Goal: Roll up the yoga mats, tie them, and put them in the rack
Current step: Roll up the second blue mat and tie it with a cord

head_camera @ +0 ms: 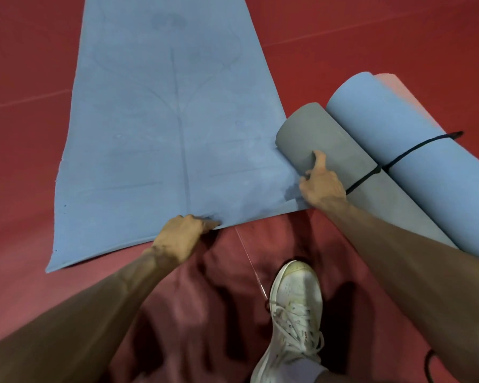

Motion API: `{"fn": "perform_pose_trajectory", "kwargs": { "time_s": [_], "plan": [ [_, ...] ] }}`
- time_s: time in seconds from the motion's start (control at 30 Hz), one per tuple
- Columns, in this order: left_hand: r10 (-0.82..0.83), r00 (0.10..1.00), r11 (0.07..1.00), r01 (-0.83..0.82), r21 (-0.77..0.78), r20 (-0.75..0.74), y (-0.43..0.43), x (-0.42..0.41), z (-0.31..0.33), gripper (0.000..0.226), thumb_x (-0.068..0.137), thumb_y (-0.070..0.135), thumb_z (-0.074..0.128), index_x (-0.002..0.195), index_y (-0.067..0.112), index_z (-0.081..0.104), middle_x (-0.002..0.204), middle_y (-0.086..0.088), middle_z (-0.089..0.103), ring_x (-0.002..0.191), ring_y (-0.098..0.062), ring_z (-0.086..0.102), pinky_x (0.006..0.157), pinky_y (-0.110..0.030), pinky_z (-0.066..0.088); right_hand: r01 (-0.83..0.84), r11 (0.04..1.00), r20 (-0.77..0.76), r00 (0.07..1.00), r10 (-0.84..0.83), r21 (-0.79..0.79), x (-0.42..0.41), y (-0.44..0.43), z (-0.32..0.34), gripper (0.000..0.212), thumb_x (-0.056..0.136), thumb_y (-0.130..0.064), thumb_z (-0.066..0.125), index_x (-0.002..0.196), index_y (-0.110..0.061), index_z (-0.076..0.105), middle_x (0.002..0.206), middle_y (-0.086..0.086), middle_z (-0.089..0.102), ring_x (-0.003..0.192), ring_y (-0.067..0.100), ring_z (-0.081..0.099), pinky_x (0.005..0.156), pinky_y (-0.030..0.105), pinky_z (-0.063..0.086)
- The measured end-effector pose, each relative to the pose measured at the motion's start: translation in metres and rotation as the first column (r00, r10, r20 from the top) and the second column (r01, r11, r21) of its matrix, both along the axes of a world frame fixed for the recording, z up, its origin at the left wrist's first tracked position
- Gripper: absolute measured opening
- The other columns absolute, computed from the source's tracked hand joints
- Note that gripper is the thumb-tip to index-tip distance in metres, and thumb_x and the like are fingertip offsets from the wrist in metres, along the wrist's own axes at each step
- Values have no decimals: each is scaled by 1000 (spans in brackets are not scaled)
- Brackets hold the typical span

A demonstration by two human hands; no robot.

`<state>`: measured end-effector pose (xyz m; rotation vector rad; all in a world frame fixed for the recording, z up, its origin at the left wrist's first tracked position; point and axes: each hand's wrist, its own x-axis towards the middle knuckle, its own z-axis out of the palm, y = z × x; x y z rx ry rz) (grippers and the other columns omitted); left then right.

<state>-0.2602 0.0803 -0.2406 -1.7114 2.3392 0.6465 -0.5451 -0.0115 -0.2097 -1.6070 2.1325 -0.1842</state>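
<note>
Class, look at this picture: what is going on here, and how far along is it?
A person bends over a flat blue yoga mat on the red floor. The left hand pinches its near edge; it is not yet rolled. The right hand rests against a grey rolled mat, thumb on it; whether it grips is unclear. Beside lies a blue rolled mat; a black cord runs across both. No rack shows.

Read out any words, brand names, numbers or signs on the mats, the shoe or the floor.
No text can be read anywhere.
Flat blue foam yoga mat: only faint drawn lines and curves, no letters.
Rolled grey foam mat, rolled blue foam mat, black cord: plain.
White lace-up shoe: dark specks, no legible logo.
Red floor: pale lines only.
</note>
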Motion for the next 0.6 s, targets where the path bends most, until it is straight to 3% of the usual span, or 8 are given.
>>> {"fn": "perform_pose_trajectory", "kwargs": {
  "time_s": [0.23,0.4,0.5,0.6],
  "plan": [
    [-15,1000,998,14,-58,-17,6,17,16,63,89,4,40,139,42,43,145,15,45,124,-22,53,99,-28,39,52,996,-52,997,-56,-75,10,2,-1,55,92,-14,44,143,-18,23,104,19,65,99,39,59,92,45,40],
    [-15,996,1000,13,24,83,22,64,26,57,80,20,32,128,43,55,134,6,58,117,-23,58,94,-27,41,75,993,-85,993,-83,-94,6,-1,-3,58,94,-18,42,148,-16,20,121,21,61,115,38,54,103,45,31],
    [82,979,996,-88,27,184,36,113,33,58,80,11,44,125,45,57,127,9,62,114,-20,59,91,-29,44,103,992,-64,992,-108,-74,7,-8,0,56,96,-26,43,146,-15,22,127,21,57,121,37,51,104,46,30],
    [165,978,986,-164,-21,126,40,120,32,53,84,5,53,125,38,60,121,5,66,111,-23,61,86,-32,45,117,993,-44,992,-118,-28,19,-6,-2,64,95,-28,45,149,-13,14,132,21,53,125,36,48,106,48,29]
  ]
}}
